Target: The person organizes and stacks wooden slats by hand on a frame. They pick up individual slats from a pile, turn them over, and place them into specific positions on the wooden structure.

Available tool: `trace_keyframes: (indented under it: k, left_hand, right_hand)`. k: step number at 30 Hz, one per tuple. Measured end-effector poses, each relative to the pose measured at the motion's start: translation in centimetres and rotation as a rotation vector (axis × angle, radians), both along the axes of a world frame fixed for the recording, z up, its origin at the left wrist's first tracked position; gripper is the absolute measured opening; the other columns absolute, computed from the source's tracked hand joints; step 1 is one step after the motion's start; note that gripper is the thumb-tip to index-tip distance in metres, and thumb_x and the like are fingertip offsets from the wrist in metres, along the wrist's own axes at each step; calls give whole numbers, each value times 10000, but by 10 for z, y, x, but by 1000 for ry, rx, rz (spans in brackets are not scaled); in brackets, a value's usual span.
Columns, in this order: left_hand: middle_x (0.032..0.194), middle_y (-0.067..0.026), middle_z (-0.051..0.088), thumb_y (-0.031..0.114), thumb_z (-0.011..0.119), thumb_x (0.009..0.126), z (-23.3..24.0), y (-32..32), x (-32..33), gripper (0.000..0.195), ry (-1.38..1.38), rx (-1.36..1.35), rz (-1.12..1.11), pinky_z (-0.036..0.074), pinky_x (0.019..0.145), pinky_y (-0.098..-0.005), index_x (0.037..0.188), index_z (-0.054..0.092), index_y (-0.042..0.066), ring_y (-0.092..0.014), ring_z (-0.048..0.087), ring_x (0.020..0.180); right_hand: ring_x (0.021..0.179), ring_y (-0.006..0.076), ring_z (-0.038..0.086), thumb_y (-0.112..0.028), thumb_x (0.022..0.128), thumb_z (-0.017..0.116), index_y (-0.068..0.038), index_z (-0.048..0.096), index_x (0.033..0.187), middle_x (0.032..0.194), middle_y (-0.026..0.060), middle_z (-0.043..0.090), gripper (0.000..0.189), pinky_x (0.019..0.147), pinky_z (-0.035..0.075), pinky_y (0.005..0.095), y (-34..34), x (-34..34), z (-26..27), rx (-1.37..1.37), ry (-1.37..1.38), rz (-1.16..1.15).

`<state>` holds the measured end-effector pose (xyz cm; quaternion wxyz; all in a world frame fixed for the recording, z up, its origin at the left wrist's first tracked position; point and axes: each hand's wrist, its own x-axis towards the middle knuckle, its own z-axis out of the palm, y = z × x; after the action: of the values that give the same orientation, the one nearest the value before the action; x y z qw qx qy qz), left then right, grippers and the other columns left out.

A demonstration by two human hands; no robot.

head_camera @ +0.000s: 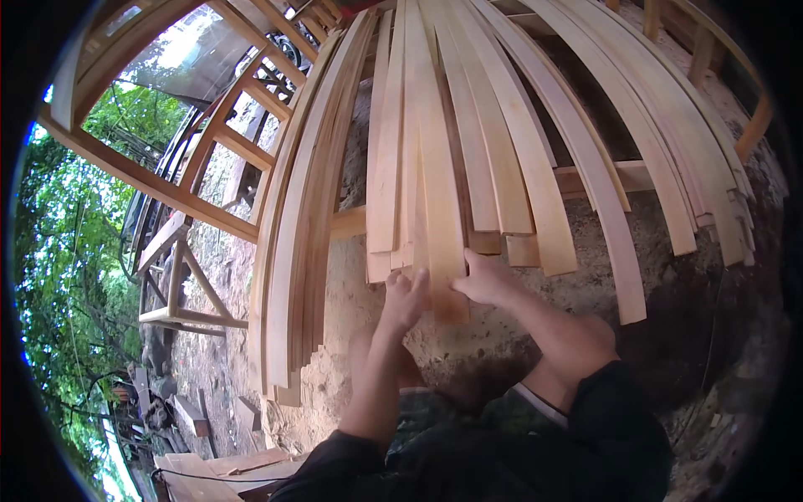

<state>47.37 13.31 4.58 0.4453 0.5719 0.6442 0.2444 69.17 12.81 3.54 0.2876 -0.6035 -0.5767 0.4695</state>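
A long, pale wooden board point(444, 238) runs away from me, its near end sticking out past the boards beside it. My right hand point(488, 280) grips its right edge close to that end, thumb and forefinger apart along the side. At the left edge, my left hand point(404, 300) has its fingers curled against the same board; the exact hold is slightly blurred. Shorter-reaching boards point(382, 213) lie just left of it, partly stacked. To the right, more thin boards point(483, 182) overlap and fan out.
A wooden crossbar point(348, 223) supports the boards from below. Stacked boards point(295, 251) stand at left, and another group point(690, 157) lies at right. Timber framing point(182, 204) rises at far left. Offcuts point(207, 467) lie at lower left on sawdust-strewn ground point(332, 370).
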Motion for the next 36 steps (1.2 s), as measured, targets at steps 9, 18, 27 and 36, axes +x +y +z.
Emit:
trace_keyframes:
  k: [9,18,27,36]
  left_hand:
    - [1185,-305,668,439,862,729,-10,-30,69,711,970,232,-78,508,1049,-501,1147,658,-99,-406,660,1179]
    - [895,-61,704,91,676,785,5,-14,-12,390,-878,-255,27,539,702,-316,1164,676,-1,-160,665,780]
    - [1033,-264,690,493,910,714,13,-35,37,712,495,144,-135,574,906,-442,1121,716,-57,-362,680,1037]
    - [1268,-319,598,409,904,655,34,-29,36,671,296,-82,-20,562,958,-475,1035,655,-85,-466,644,1102]
  right_hand:
    - [909,121,628,-313,1029,694,-13,723,1168,1126,76,741,332,797,521,307,16,17,-27,-305,597,110]
    - [1026,248,707,-479,1002,669,80,638,1215,1114,193,736,599,896,552,385,37,13,-19,-174,395,-67]
    - [685,216,674,-324,952,687,54,591,1169,866,134,667,446,569,528,364,40,-5,-55,-187,238,-39]
    - [695,198,677,-160,973,638,28,577,1171,862,121,668,280,555,542,371,32,2,-33,-180,561,-31]
